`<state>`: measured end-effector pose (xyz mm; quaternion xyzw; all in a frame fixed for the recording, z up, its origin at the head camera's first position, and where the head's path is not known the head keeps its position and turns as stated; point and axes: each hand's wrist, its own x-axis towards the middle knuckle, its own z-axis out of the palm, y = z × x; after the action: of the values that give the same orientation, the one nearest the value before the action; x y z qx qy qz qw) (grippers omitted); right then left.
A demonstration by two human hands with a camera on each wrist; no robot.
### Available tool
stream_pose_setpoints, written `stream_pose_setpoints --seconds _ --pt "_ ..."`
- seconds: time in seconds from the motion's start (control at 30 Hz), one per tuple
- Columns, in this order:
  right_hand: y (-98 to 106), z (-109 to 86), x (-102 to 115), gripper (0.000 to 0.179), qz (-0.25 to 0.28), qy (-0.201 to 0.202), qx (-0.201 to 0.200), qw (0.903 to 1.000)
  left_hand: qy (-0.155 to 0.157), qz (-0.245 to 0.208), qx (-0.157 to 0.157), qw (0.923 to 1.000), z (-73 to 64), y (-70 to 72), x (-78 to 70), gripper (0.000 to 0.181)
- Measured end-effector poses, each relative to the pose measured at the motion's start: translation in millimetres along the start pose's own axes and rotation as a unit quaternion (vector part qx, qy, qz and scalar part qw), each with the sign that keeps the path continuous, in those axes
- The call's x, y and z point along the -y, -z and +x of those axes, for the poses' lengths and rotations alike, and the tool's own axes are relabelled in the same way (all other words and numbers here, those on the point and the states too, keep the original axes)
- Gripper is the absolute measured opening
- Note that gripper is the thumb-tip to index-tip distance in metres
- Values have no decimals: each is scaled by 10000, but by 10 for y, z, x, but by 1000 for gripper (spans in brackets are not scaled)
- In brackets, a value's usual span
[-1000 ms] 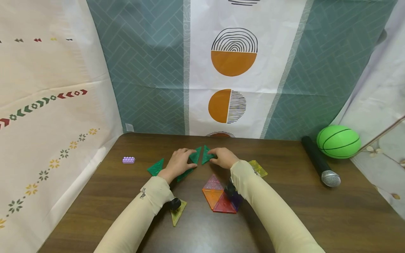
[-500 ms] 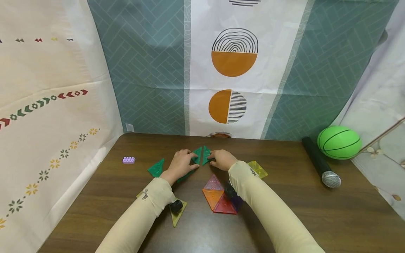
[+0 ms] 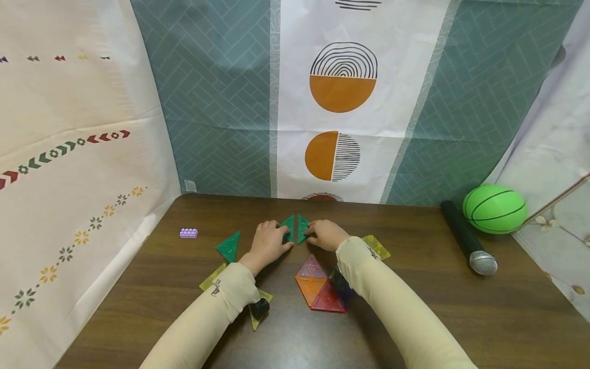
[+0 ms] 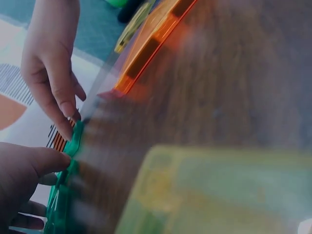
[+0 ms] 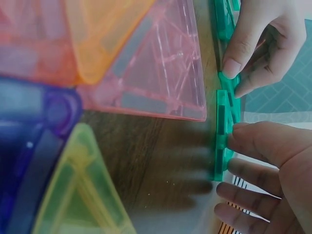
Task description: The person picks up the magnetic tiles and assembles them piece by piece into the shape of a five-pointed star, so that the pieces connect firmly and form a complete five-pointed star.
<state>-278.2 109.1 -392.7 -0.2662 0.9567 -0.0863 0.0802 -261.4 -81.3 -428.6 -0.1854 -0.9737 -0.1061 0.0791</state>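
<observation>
In the head view, two green triangular magnetic tiles lie side by side near the table's back, a narrow gap between their upright edges. My left hand (image 3: 269, 243) holds the left green tile (image 3: 289, 225) between thumb and fingers. My right hand (image 3: 328, 236) pinches the right green tile (image 3: 301, 228), whose far corner shows past the fingertips. In the right wrist view, the right hand's thumb and fingers (image 5: 253, 183) touch the green tile edge (image 5: 222, 141); the left hand (image 5: 261, 44) is beyond it. Another green triangle (image 3: 228, 247) lies left of my left hand.
Pink (image 3: 311, 266), orange (image 3: 310, 288), red (image 3: 328, 299) and dark purple (image 3: 342, 288) triangles lie joined below the hands. Yellow tiles lie by the left sleeve (image 3: 213, 277) and right sleeve (image 3: 376, 247). A lilac brick (image 3: 188, 233), microphone (image 3: 467, 238) and green ball (image 3: 495, 209) stand farther out.
My left hand has shifted slightly right and turned its green tile so its right edge stands more upright. The right tile has turned similarly. A yellow tile beside the left sleeve has come into view.
</observation>
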Motion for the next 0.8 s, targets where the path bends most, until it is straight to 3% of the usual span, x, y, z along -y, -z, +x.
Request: stream_pose_setpoints --seconds 0.8 --pt "-42 -132 -31 28 91 205 -104 9997 -178 305 -25 9994 -120 18 -181 38"
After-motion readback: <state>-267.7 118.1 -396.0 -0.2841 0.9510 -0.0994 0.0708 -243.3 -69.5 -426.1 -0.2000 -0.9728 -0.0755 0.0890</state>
